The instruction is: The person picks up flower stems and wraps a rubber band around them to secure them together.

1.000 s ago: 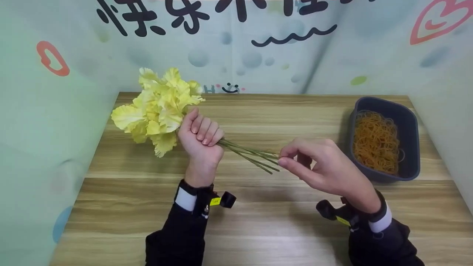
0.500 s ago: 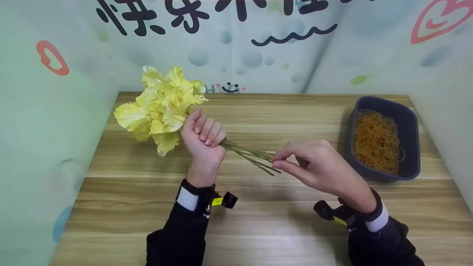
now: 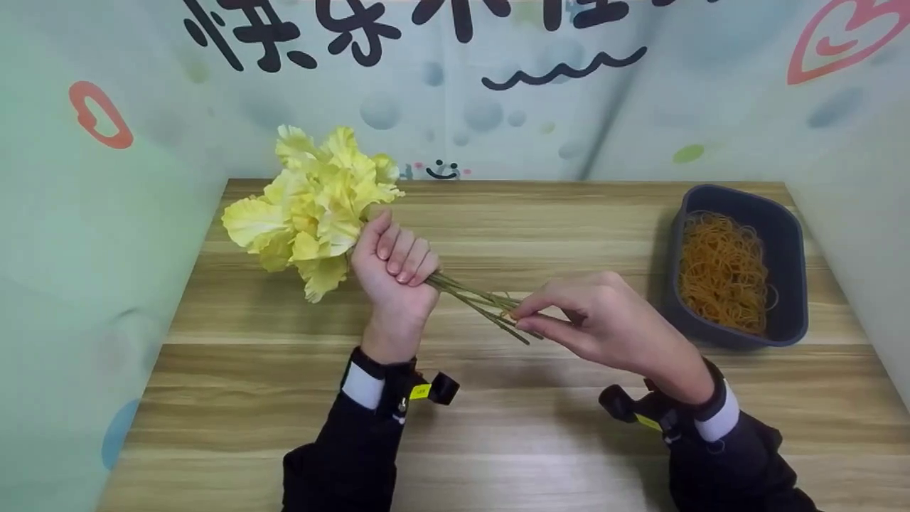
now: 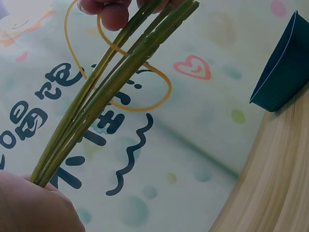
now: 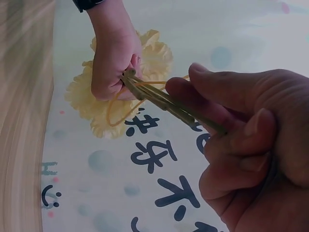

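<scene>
My left hand (image 3: 398, 263) grips a bunch of yellow ruffled flowers (image 3: 313, 206) just below the blooms. Their thin green stems (image 3: 473, 293) stick out of the fist to the right, the cut ends spread slightly. A yellow-orange rubber band (image 4: 166, 92) loops loosely around these stems in the left wrist view, crossing in front of them. Near the stem ends, my right hand (image 3: 615, 320) pinches the band between thumb and forefinger. The right wrist view shows the band's loose loop (image 5: 112, 113) hanging toward the left fist. The stem parts inside that fist are hidden.
A dark blue plastic bin (image 3: 788, 284) stands at the table's right, with a heap of rubber bands (image 3: 721, 274) in it. The wood-grain table (image 3: 498, 441) meets a printed backdrop (image 3: 441, 128) behind and at the sides.
My right hand has moved left along the stems, away from their ends, with the rubber band. The left hand and flowers have shifted slightly to the right.
</scene>
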`<state>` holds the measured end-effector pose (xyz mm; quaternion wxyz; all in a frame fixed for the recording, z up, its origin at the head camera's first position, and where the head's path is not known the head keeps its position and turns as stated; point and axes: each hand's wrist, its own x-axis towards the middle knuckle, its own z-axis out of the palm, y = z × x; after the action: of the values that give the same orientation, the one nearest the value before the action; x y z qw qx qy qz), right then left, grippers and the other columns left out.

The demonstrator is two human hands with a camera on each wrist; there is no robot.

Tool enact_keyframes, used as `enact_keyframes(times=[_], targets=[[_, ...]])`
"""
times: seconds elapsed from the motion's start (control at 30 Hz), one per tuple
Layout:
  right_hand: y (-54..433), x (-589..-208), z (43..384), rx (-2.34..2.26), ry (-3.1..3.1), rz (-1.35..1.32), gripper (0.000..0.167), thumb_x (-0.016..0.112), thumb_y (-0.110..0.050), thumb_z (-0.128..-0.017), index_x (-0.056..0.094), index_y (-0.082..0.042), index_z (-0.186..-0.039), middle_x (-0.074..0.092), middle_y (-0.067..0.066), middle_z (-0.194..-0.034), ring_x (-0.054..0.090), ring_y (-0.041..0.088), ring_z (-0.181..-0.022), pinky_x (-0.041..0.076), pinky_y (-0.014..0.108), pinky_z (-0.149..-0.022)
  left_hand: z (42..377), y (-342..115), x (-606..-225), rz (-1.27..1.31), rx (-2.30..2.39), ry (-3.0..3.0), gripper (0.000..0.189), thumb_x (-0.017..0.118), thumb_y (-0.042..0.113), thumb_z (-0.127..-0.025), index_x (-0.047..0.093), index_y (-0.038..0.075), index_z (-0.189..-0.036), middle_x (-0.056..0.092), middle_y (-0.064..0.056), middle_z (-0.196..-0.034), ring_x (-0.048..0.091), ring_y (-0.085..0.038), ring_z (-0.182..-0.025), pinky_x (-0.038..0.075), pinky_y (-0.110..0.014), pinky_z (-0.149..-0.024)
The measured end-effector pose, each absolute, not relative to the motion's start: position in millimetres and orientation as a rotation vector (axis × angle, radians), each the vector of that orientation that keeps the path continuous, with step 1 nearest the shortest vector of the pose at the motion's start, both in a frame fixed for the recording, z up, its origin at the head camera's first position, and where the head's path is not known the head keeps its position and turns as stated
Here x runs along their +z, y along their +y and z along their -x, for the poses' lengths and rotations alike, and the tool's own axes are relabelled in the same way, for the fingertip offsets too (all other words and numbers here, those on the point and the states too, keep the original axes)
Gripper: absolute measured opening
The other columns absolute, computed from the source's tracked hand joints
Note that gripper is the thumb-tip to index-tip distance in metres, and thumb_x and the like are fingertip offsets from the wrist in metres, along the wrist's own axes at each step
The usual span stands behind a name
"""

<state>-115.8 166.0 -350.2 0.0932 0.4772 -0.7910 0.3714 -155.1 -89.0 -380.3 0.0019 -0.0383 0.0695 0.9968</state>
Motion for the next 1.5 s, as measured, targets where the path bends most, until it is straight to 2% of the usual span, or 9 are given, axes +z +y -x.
enact_keyframes(times=[0.23, 0.53, 0.73, 0.97, 1.13, 1.33, 1.5], targets=[[164, -351, 118, 1.091, -2.337, -1.45, 0.023, 0.086, 0.007, -0.092, 0.085, -0.011, -0.106, 0.088, 0.002, -0.097, 0.079, 0.009, -0.074, 0.057, 0.017, -0.062, 155, -85, -383, 0.119, 3.105, 0.247, 0.069, 0.03, 0.025, -0.121, 0.042, 0.02, -0.053, 0.04, 0.007, -0.039, 0.01, -0.005, -0.047, 0.014, -0.017, -0.039], [168, -349, 120, 1.033, -2.32, -1.467, 0.022, 0.088, 0.005, -0.092, 0.085, -0.013, -0.105, 0.088, 0.0, -0.095, 0.079, 0.008, -0.073, 0.058, 0.018, -0.062, 155, -83, -382, 0.111, 3.093, 0.25, 0.068, 0.03, 0.024, -0.12, 0.042, 0.02, -0.053, 0.04, 0.007, -0.039, 0.01, -0.005, -0.046, 0.014, -0.016, -0.038], [166, -351, 124, 1.093, -2.205, -1.51, 0.011, 0.085, -0.003, -0.099, 0.086, -0.011, -0.106, 0.088, 0.005, -0.093, 0.069, 0.006, -0.06, 0.051, 0.015, -0.052, 154, -80, -383, 0.104, 3.073, 0.275, 0.068, 0.03, 0.024, -0.12, 0.042, 0.021, -0.053, 0.04, 0.008, -0.039, 0.011, -0.005, -0.045, 0.014, -0.016, -0.038], [162, -357, 130, 1.202, -2.133, -1.573, 0.006, 0.082, -0.004, -0.102, 0.086, -0.007, -0.106, 0.087, 0.008, -0.092, 0.063, 0.007, -0.056, 0.046, 0.014, -0.05, 153, -72, -388, 0.084, 3.038, 0.353, 0.068, 0.028, 0.023, -0.12, 0.042, 0.022, -0.053, 0.04, 0.01, -0.04, 0.01, -0.005, -0.047, 0.013, -0.016, -0.04], [159, -365, 135, 1.233, -2.137, -1.555, 0.006, 0.083, -0.002, -0.1, 0.086, -0.005, -0.104, 0.087, 0.01, -0.091, 0.063, 0.01, -0.055, 0.045, 0.015, -0.049, 152, -66, -393, 0.048, 3.001, 0.352, 0.067, 0.025, 0.023, -0.119, 0.042, 0.022, -0.054, 0.039, 0.011, -0.04, 0.008, -0.005, -0.048, 0.006, -0.016, -0.044], [159, -370, 141, 1.219, -2.174, -1.408, 0.017, 0.087, 0.008, -0.089, 0.085, -0.002, -0.103, 0.085, 0.012, -0.086, 0.038, 0.01, -0.044, 0.028, 0.017, -0.043, 150, -59, -394, 0.048, 2.975, 0.404, 0.067, 0.026, 0.023, -0.119, 0.042, 0.023, -0.054, 0.04, 0.011, -0.04, 0.009, -0.005, -0.048, 0.01, -0.016, -0.041], [163, -370, 145, 1.195, -2.252, -1.212, 0.018, 0.086, 0.009, -0.09, 0.085, -0.002, -0.103, 0.077, 0.006, -0.073, 0.036, 0.012, -0.045, 0.026, 0.022, -0.043, 146, -53, -394, 0.082, 2.954, 0.464, 0.066, 0.029, 0.022, -0.118, 0.042, 0.025, -0.053, 0.04, 0.012, -0.039, 0.021, -0.002, -0.037, 0.012, -0.015, -0.04]])
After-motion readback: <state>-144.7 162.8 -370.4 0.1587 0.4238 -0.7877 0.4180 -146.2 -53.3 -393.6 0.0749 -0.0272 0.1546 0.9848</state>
